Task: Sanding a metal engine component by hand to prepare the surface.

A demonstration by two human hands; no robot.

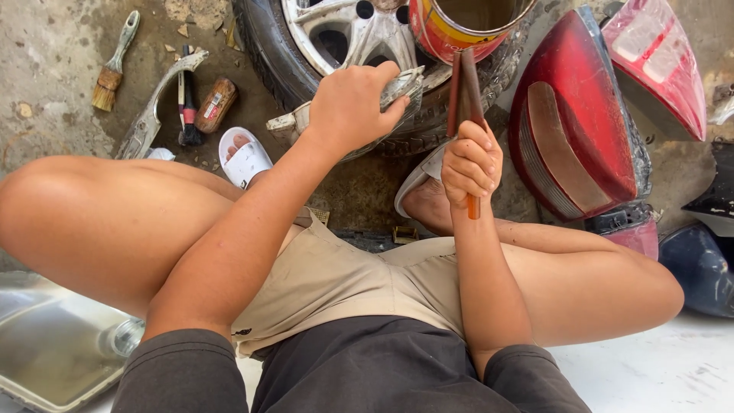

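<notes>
Your left hand (353, 103) grips a grey part (397, 92) against the tyre (428, 126). Your right hand (472, 164) is closed around a brown scraper (465, 88); the part looks still unworked.

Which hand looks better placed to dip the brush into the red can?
Probably the right hand: it already grips the brush upright, its tip just below the red can. The left hand is occupied holding a grey part against the tyre.
</notes>
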